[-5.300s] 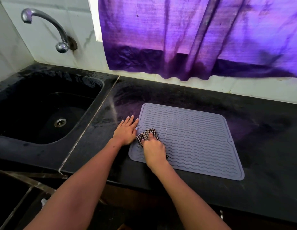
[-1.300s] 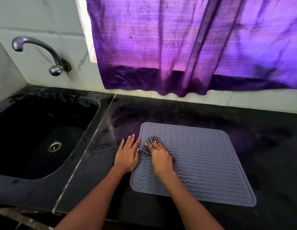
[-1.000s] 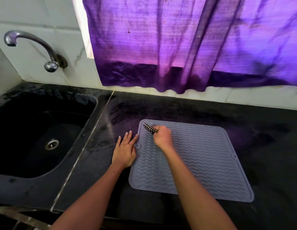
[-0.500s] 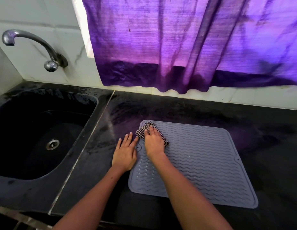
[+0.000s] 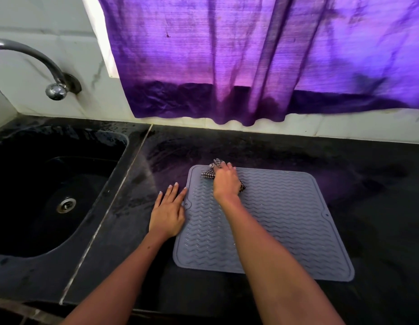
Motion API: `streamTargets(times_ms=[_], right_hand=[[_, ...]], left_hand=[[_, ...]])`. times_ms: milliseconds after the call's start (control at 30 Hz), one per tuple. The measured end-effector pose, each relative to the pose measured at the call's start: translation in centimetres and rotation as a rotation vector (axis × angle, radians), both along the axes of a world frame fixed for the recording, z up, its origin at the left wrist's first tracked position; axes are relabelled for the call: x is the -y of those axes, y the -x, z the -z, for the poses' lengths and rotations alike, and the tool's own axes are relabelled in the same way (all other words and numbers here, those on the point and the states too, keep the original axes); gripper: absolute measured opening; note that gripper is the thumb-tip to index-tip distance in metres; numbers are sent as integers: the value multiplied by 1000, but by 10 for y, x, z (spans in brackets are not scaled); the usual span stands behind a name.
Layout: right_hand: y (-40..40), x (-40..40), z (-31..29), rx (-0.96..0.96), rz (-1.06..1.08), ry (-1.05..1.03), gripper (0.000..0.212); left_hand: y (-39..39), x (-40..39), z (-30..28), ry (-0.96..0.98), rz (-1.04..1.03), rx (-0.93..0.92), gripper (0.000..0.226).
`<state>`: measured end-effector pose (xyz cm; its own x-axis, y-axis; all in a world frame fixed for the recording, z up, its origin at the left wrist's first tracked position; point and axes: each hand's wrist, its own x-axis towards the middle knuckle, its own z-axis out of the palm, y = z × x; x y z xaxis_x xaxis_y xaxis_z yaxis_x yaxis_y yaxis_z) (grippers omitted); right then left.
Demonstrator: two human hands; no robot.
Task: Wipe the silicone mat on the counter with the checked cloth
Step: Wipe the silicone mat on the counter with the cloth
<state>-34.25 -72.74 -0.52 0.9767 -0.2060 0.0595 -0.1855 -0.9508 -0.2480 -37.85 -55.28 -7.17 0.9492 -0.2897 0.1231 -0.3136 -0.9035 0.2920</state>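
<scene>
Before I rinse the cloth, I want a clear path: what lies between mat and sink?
In the head view, only the left hand, flat at the mat edge, and bare wet counter before the sink.

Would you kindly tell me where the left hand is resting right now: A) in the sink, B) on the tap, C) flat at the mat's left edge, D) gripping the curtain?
C: the left hand lies flat on the counter, fingertips at the silicone mat's left edge.

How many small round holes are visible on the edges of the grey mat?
2. One hole sits on the left edge of the grey wavy silicone mat, beside the left hand; the other hole is on the right edge. The arms may hide more.
</scene>
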Motion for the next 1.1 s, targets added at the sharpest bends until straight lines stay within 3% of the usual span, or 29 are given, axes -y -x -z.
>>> streamTargets(times_ms=[100,433,633,767,833,967,1100], right_hand=[[7,5,13,-139,-62,27,53],[8,24,-9,-269,-163,60,59],[-3,39,-22,-74,223,-406,38],[12,65,-19,52,239,-118,41],[19,75,-4,21,182,-8,42],[30,83,17,-160,72,67,53],[32,89,19,-204,12,77,62]], left_hand=[[1,1,1,21,-1,17,69],[-2,-2,4,17,10,28,67],[-3,-4,6,7,9,35,65],[-3,-3,6,1,8,40,65],[-4,-4,6,3,7,40,65],[-3,-3,6,6,8,42,65],[-3,-2,6,5,3,36,66]])
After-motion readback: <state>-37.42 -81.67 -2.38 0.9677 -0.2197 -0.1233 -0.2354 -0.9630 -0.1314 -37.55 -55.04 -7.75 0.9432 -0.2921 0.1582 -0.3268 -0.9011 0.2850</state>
